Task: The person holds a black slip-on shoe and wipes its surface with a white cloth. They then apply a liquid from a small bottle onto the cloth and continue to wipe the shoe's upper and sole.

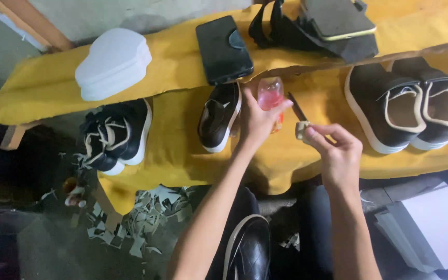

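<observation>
Head view looks down on a table [182, 150] draped in yellow cloth. Left hand [257, 122] is wrapped around a small pink bottle [270, 93] near the middle of the table; right hand [338, 150] pinches the pale handle of a small brush [301, 118], whose dark tip lies just beside the bottle. A black shoe [219, 116] with a white sole stands touching the left hand's outer side. Further left, two more black shoes [117, 132] sit at the table's edge, below a stack of white insoles [112, 62]. On the right stands a pair of shoes [405, 103] with pale trim, well apart from the hands. Behind the bottle lie a black phone [223, 47], black straps [273, 26] and a second phone [338, 18]. Grey scraps [146, 218] litter the floor. A black shoe on the person's foot [250, 249] shows between the forearms.
</observation>
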